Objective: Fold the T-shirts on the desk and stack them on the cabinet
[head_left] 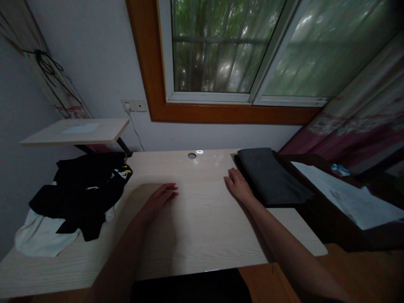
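Note:
My left hand [161, 197] rests on its side on the pale wood desk [195, 227], fingers loosely extended and holding nothing. To its left lies a heap of black clothes [82, 189] with a white garment [44, 235] beneath; a yellow and white print shows on the black cloth. My right hand [239, 185] lies palm down on the desk with its fingers stretched out. Just to its right is a folded dark grey cloth [271, 176], close to the hand; whether they touch I cannot tell.
A small raised shelf [78, 131] with a paper on it stands behind the clothes. At the back of the desk is a round cable hole [192, 155]. A dark surface on the right bears a large white sheet [344, 193]. A window [227, 46] is ahead.

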Action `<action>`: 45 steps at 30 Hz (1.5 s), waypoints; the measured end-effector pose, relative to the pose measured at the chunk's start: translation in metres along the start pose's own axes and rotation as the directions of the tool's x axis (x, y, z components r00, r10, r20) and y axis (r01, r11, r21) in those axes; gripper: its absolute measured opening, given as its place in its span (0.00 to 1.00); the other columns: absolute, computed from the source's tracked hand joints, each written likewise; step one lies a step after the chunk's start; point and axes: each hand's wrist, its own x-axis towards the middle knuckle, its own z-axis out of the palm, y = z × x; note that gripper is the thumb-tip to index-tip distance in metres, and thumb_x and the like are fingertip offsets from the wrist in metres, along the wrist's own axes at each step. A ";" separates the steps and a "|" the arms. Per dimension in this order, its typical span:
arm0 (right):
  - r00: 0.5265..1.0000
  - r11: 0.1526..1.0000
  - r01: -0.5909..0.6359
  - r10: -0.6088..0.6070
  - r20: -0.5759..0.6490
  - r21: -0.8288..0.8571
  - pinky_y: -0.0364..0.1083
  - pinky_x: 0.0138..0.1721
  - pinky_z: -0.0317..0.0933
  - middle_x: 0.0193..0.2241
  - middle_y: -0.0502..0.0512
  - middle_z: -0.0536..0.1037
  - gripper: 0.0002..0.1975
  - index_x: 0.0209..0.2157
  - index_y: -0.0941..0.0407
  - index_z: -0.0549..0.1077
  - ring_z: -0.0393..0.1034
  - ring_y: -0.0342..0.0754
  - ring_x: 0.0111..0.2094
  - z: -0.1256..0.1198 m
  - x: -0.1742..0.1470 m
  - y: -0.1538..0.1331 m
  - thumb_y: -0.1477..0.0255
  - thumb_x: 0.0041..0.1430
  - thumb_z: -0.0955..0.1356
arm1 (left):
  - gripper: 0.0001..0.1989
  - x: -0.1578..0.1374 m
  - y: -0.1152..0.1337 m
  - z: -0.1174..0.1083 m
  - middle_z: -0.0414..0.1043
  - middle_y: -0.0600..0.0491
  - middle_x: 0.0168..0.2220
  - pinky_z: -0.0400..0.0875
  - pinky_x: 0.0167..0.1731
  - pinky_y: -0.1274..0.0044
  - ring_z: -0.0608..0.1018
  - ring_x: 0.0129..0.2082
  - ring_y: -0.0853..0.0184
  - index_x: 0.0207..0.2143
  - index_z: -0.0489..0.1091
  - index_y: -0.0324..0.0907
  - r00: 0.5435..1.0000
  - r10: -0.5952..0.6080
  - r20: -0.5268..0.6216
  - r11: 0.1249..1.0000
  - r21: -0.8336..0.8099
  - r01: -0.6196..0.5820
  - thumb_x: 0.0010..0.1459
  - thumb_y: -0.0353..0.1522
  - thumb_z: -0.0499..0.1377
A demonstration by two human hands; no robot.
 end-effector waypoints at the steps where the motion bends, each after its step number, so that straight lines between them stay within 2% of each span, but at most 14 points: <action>1: 1.000 1.000 -0.007 0.007 0.001 0.011 0.62 0.68 0.52 0.65 0.72 0.64 0.36 0.63 0.67 0.66 0.55 0.63 0.68 0.001 0.003 0.001 0.52 0.69 0.56 | 0.23 0.000 0.000 0.000 0.75 0.44 0.54 0.69 0.59 0.63 0.80 0.49 0.61 0.53 0.72 0.42 1.000 -0.002 -0.001 1.000 -0.003 0.002 0.59 0.43 0.64; 9: 0.999 0.999 0.017 -0.016 -0.034 0.031 0.62 0.67 0.53 0.65 0.71 0.65 0.35 0.63 0.65 0.66 0.56 0.63 0.67 0.009 0.018 0.009 0.53 0.69 0.57 | 0.23 0.000 -0.003 -0.001 0.75 0.44 0.54 0.68 0.59 0.63 0.80 0.49 0.62 0.53 0.72 0.42 1.000 -0.003 0.001 0.999 -0.032 0.003 0.58 0.43 0.64; 16: 0.996 0.994 0.062 -0.067 -0.052 -0.084 0.61 0.67 0.54 0.65 0.68 0.65 0.29 0.62 0.64 0.68 0.55 0.61 0.68 0.011 0.015 0.007 0.60 0.70 0.58 | 0.22 -0.001 0.001 0.001 0.75 0.44 0.54 0.69 0.59 0.64 0.80 0.49 0.62 0.52 0.73 0.42 1.000 0.005 -0.005 1.000 -0.016 -0.005 0.59 0.43 0.64; 22: 0.988 0.981 0.124 -0.137 -0.075 -0.150 0.60 0.66 0.57 0.63 0.67 0.68 0.25 0.59 0.62 0.72 0.59 0.61 0.66 0.005 0.008 -0.002 0.64 0.69 0.59 | 0.22 -0.001 -0.001 0.001 0.75 0.45 0.53 0.70 0.57 0.65 0.80 0.48 0.63 0.52 0.73 0.43 1.000 0.012 -0.008 0.999 -0.033 -0.012 0.58 0.43 0.64; 27: 0.985 0.981 0.153 -0.161 -0.061 -0.123 0.60 0.66 0.57 0.62 0.66 0.70 0.23 0.57 0.61 0.74 0.60 0.60 0.65 -0.001 0.004 -0.004 0.66 0.68 0.60 | 0.24 0.002 -0.002 0.001 0.74 0.44 0.53 0.75 0.51 0.64 0.81 0.45 0.62 0.54 0.71 0.43 0.996 0.084 -0.044 0.996 -0.004 -0.084 0.58 0.43 0.63; 30: 0.984 0.980 0.161 -0.168 -0.061 -0.115 0.60 0.66 0.57 0.61 0.64 0.71 0.23 0.57 0.59 0.74 0.61 0.59 0.65 -0.002 0.004 -0.004 0.67 0.68 0.60 | 0.23 0.006 -0.002 -0.007 0.73 0.44 0.53 0.77 0.47 0.65 0.81 0.43 0.62 0.55 0.69 0.44 0.971 0.202 -0.128 0.973 0.137 -0.184 0.59 0.42 0.61; 32: 0.985 0.981 0.157 -0.164 -0.058 -0.111 0.60 0.66 0.57 0.61 0.64 0.71 0.22 0.57 0.59 0.74 0.61 0.59 0.65 -0.002 0.004 -0.004 0.67 0.68 0.60 | 0.20 0.008 -0.002 -0.017 0.72 0.45 0.53 0.76 0.47 0.66 0.80 0.44 0.63 0.53 0.70 0.44 0.920 0.322 -0.221 0.918 0.310 -0.247 0.60 0.40 0.60; 35: 0.988 0.984 0.143 -0.147 -0.040 -0.104 0.59 0.66 0.56 0.62 0.65 0.71 0.23 0.57 0.61 0.74 0.60 0.59 0.66 -0.003 0.005 -0.004 0.66 0.68 0.60 | 0.19 0.010 -0.001 -0.036 0.66 0.44 0.57 0.77 0.45 0.69 0.80 0.43 0.65 0.53 0.70 0.44 0.786 0.477 -0.394 0.825 0.508 -0.246 0.60 0.37 0.60; 38: 0.990 0.988 0.129 -0.133 -0.036 -0.084 0.60 0.67 0.55 0.62 0.64 0.70 0.23 0.57 0.60 0.74 0.59 0.60 0.66 -0.004 0.005 -0.005 0.66 0.67 0.60 | 0.26 0.012 0.003 -0.055 0.55 0.40 0.63 0.78 0.45 0.70 0.80 0.40 0.68 0.59 0.65 0.43 0.600 0.534 -0.596 0.817 0.545 -0.186 0.58 0.34 0.61; 41: 0.990 0.989 0.130 -0.133 -0.044 -0.073 0.61 0.66 0.56 0.62 0.63 0.71 0.23 0.57 0.58 0.74 0.60 0.60 0.65 -0.005 0.004 -0.006 0.66 0.67 0.60 | 0.33 0.012 0.008 -0.070 0.44 0.36 0.68 0.78 0.47 0.68 0.80 0.39 0.68 0.65 0.56 0.42 0.398 0.512 -0.761 0.851 0.513 -0.114 0.57 0.32 0.59; 42: 0.989 0.988 0.133 -0.137 -0.047 -0.074 0.61 0.66 0.56 0.62 0.63 0.71 0.23 0.57 0.58 0.74 0.60 0.60 0.65 -0.005 0.004 -0.007 0.66 0.67 0.60 | 0.35 0.011 0.008 -0.073 0.40 0.36 0.69 0.77 0.48 0.67 0.80 0.40 0.68 0.66 0.54 0.43 0.364 0.492 -0.791 0.864 0.495 -0.092 0.57 0.31 0.59; 43: 0.989 0.988 0.137 -0.141 -0.049 -0.077 0.61 0.66 0.56 0.61 0.63 0.71 0.23 0.57 0.58 0.74 0.61 0.60 0.65 -0.005 0.004 -0.007 0.66 0.67 0.60 | 0.36 0.011 0.009 -0.077 0.35 0.36 0.70 0.77 0.50 0.66 0.80 0.41 0.67 0.67 0.53 0.44 0.352 0.468 -0.810 0.876 0.477 -0.067 0.57 0.31 0.59; 44: 0.988 0.987 0.140 -0.144 -0.050 -0.078 0.60 0.66 0.56 0.61 0.62 0.71 0.23 0.57 0.58 0.74 0.61 0.60 0.65 -0.005 0.004 -0.007 0.66 0.67 0.60 | 0.37 0.009 0.009 -0.080 0.31 0.37 0.71 0.76 0.52 0.65 0.79 0.44 0.65 0.67 0.52 0.45 0.361 0.445 -0.819 0.885 0.464 -0.038 0.56 0.31 0.59; 45: 0.988 0.987 0.142 -0.146 -0.050 -0.078 0.60 0.66 0.56 0.61 0.62 0.71 0.23 0.57 0.58 0.74 0.61 0.59 0.65 -0.005 0.004 -0.006 0.65 0.67 0.60 | 0.37 0.008 0.008 -0.083 0.28 0.37 0.71 0.74 0.54 0.63 0.78 0.48 0.61 0.67 0.53 0.45 0.394 0.431 -0.812 0.884 0.467 -0.005 0.56 0.31 0.60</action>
